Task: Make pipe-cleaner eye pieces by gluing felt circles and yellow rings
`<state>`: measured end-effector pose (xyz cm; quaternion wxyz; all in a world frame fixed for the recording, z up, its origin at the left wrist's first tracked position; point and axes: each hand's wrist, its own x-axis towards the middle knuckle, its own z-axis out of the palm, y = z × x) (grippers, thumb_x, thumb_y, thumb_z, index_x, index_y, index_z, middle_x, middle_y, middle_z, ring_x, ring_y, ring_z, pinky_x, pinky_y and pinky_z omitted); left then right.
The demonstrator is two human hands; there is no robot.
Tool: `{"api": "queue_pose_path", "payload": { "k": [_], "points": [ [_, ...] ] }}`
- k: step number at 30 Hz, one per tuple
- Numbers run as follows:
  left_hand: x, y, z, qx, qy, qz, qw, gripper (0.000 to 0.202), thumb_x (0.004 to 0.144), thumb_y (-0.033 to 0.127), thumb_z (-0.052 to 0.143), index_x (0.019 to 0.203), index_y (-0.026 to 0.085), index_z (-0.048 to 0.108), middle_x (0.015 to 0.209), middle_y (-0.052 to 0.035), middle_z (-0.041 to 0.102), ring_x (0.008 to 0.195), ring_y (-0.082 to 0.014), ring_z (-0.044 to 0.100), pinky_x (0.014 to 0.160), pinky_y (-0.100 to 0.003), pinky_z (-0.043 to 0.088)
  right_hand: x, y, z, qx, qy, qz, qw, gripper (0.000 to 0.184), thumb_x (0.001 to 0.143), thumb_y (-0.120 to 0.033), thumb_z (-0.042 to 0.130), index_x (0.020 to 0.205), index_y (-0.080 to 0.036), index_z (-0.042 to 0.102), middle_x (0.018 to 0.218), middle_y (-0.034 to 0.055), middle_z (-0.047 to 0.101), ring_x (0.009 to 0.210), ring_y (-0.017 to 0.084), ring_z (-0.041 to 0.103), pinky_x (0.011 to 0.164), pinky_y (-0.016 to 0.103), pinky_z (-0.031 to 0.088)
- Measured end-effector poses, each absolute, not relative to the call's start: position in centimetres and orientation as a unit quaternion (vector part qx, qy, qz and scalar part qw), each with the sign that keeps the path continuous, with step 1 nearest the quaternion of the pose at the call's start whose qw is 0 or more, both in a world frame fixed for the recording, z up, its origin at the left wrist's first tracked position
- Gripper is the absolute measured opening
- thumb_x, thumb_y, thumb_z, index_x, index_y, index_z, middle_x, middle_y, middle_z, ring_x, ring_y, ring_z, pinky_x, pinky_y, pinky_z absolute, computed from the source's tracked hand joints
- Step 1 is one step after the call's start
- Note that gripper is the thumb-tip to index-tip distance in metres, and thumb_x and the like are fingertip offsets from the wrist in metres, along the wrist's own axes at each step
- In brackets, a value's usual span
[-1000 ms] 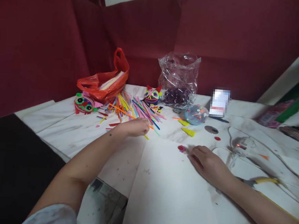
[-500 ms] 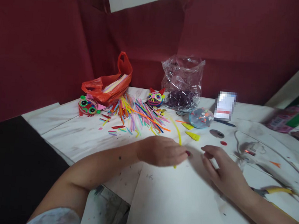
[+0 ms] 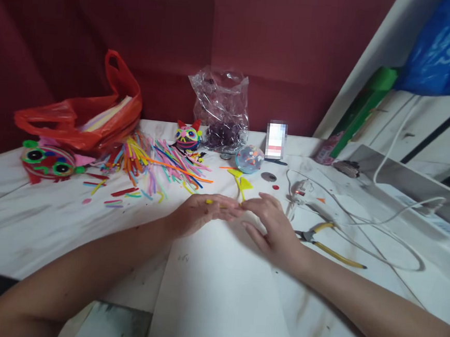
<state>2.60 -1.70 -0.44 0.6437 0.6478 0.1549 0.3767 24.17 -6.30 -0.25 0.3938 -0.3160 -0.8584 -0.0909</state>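
Note:
A thin yellow fuzzy strip, like a pipe cleaner, lies across the fingers of my left hand, which is turned partly palm up. Its far part bends up past the fingertips. My right hand reaches in from the other side, its fingertips at the strip and close against the left fingertips. The right thumb stands apart from those fingers. Just beyond the hands lie two yellow fuzzy triangles. White paper is spread below both hands.
Cut fuzzy strips lie in a heap at left, by a red plastic bag and two fuzzy animal heads. Behind are a clear bag, a round tub and a phone. Yellow-handled pliers and a white cable lie right.
The view has swung to the right. My hands have come together, the right fingers now at the left fingertips. The left hand has turned more palm up, with the yellow strip across it.

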Motion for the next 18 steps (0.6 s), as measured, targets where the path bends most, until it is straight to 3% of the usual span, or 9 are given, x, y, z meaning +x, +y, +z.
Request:
{"api": "queue_pose_path", "payload": {
  "k": [3,7,10,13,16,18],
  "points": [
    [2.7,-1.2,-0.4,0.594,0.18,0.392,0.679,0.042,0.077,0.047,0.065,0.101,0.013,0.067,0.122,-0.0173,0.06,0.108,-0.0306,0.06,0.09,-0.044,0.048,24.3,-5.6,-0.5,-0.332,-0.846,-0.062,0.414,0.022,0.09,-0.015,0.047,0.111,-0.021,0.051,0.091,0.0072,0.064,0.087,0.019,0.059,0.079,0.036,0.048],
    [2.1,-1.1,0.2,0.61,0.184,0.379,0.671,0.04,0.083,0.049,0.055,0.102,0.016,0.067,0.118,-0.0151,0.063,0.109,-0.029,0.06,0.088,-0.043,0.047,24.1,-5.3,-0.1,-0.32,-0.841,-0.076,0.428,0.033,0.09,-0.023,0.049,0.122,-0.018,0.044,0.123,0.0168,0.053,0.12,0.025,0.047,0.096,0.047,0.042],
    [1.8,-1.7,0.9,0.669,0.141,0.353,0.639,0.038,0.084,0.048,0.055,0.1,0.016,0.068,0.117,-0.0146,0.064,0.104,-0.0277,0.062,0.083,-0.04,0.048,24.2,-5.5,0.4,-0.256,-0.878,-0.057,0.4,0.028,0.093,-0.021,0.044,0.12,-0.021,0.045,0.106,0.0101,0.063,0.106,0.02,0.056,0.098,0.048,0.04],
    [1.9,-2.1,1.3,0.768,0.158,0.363,0.503,0.031,0.086,0.039,0.053,0.099,0.016,0.069,0.102,-0.0122,0.069,0.091,-0.021,0.064,0.078,-0.033,0.049,24.7,-5.6,0.8,-0.267,-0.865,-0.091,0.416,0.022,0.093,-0.014,0.04,0.107,-0.021,0.054,0.083,0.0059,0.064,0.082,0.018,0.059,0.08,0.04,0.048],
    [2.4,-1.9,1.0,0.81,0.271,0.406,0.325,0.023,0.083,0.03,0.053,0.092,0.016,0.069,0.074,-0.0048,0.068,0.072,-0.0146,0.063,0.072,-0.027,0.049,25.3,-5.1,0.7,-0.325,-0.843,-0.128,0.409,0.021,0.092,-0.013,0.041,0.101,-0.019,0.059,0.08,0.0081,0.064,0.076,0.018,0.058,0.068,0.033,0.048],
    [2.8,-1.2,0.4,0.795,0.36,0.399,0.282,0.021,0.081,0.025,0.051,0.092,0.016,0.067,0.066,-0.0003,0.065,0.063,-0.012,0.061,0.065,-0.023,0.048,25.4,-4.4,0.3,-0.367,-0.841,-0.112,0.381,0.022,0.091,-0.014,0.041,0.098,-0.018,0.062,0.079,0.0082,0.064,0.075,0.018,0.058,0.065,0.03,0.047]
  ]
}}
